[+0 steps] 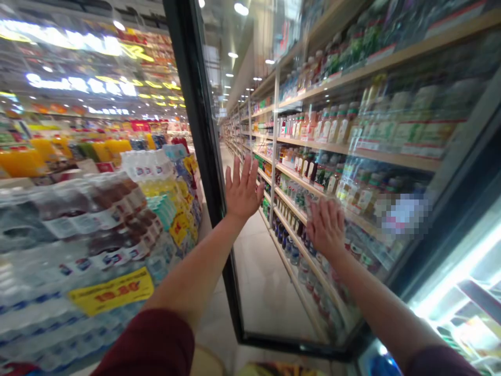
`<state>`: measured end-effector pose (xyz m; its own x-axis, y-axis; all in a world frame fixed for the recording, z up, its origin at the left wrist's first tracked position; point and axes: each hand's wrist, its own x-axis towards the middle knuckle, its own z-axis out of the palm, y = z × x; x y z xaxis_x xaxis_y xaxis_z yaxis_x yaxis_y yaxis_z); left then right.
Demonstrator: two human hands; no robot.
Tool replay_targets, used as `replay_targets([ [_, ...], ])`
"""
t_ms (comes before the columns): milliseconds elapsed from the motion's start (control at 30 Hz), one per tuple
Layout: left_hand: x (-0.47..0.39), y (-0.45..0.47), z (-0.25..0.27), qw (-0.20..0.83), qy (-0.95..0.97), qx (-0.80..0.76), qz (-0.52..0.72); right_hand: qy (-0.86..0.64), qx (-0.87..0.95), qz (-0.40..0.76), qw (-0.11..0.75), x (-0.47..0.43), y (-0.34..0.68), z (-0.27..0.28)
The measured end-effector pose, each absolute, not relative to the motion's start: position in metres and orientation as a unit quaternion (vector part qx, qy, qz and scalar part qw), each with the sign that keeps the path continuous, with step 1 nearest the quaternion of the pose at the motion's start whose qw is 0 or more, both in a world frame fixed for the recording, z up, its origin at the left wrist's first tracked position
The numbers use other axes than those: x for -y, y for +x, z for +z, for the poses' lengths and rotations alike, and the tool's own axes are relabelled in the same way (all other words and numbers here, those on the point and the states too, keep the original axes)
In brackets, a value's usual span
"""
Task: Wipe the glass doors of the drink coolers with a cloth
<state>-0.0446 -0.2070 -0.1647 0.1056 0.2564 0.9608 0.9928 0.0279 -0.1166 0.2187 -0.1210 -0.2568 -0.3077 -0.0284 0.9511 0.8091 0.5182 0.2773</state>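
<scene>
A tall glass door [279, 313] with a black frame [199, 120] stands swung out in front of me. My left hand [245, 190] is raised with fingers spread, its palm toward the glass near the frame's upright bar. Farther right, my right hand [326, 224] is also flat toward the glass, fingers extended. Both palms appear to be against the pane, though the contact itself is hidden behind the hands. Neither hand holds anything. Shelves of bottles [332, 125] show in the glass beyond the hands.
At the left rises a stack of shrink-wrapped bottle packs [86, 209] with a yellow price sign [113, 291]. A tiled floor [258, 256] shows through the pane. At the lower right is a brightly lit cabinet interior [469, 329]. Bright signs [78, 83] hang at the back left.
</scene>
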Motion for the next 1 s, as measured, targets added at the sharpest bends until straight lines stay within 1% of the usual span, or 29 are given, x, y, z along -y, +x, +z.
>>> replay_targets([
  [67,0.207,-0.045,-0.164,0.462,-0.579,0.546,-0.392,-0.248,0.721,-0.419,0.493,0.122,0.219,-0.261],
  [100,0.206,-0.044,-0.164,0.458,-0.58,0.546,-0.394,-0.253,0.72,-0.415,0.495,0.12,0.221,-0.254],
  [200,0.206,-0.044,-0.164,0.455,-0.581,0.544,-0.399,-0.32,0.687,-0.372,0.536,0.114,0.227,-0.221],
  [267,0.207,-0.044,-0.165,0.466,-0.579,0.539,-0.396,-0.356,0.668,-0.348,0.553,0.113,0.229,-0.211],
  [333,0.207,-0.044,-0.165,0.484,-0.574,0.533,-0.391,-0.358,0.662,-0.349,0.558,0.116,0.226,-0.221],
  [433,0.208,-0.044,-0.166,0.494,-0.571,0.532,-0.384,-0.314,0.686,-0.367,0.544,0.122,0.218,-0.248],
  [500,0.209,-0.044,-0.166,0.49,-0.571,0.536,-0.384,-0.292,0.707,-0.364,0.531,0.124,0.215,-0.248],
  [567,0.21,-0.043,-0.166,0.484,-0.572,0.538,-0.386,-0.303,0.706,-0.347,0.538,0.123,0.213,-0.226],
  [633,0.211,-0.042,-0.166,0.483,-0.57,0.542,-0.385,-0.33,0.688,-0.323,0.56,0.122,0.212,-0.195],
  [700,0.213,-0.041,-0.166,0.49,-0.566,0.546,-0.376,-0.35,0.671,-0.301,0.58,0.122,0.208,-0.176],
  [800,0.217,-0.038,-0.167,0.499,-0.56,0.554,-0.362,-0.33,0.667,-0.313,0.59,0.127,0.195,-0.19],
  [900,0.218,-0.036,-0.168,0.504,-0.554,0.564,-0.348,-0.257,0.693,-0.359,0.57,0.133,0.181,-0.218],
  [1000,0.22,-0.034,-0.169,0.523,-0.543,0.563,-0.337,-0.234,0.716,-0.337,0.565,0.134,0.175,-0.208],
])
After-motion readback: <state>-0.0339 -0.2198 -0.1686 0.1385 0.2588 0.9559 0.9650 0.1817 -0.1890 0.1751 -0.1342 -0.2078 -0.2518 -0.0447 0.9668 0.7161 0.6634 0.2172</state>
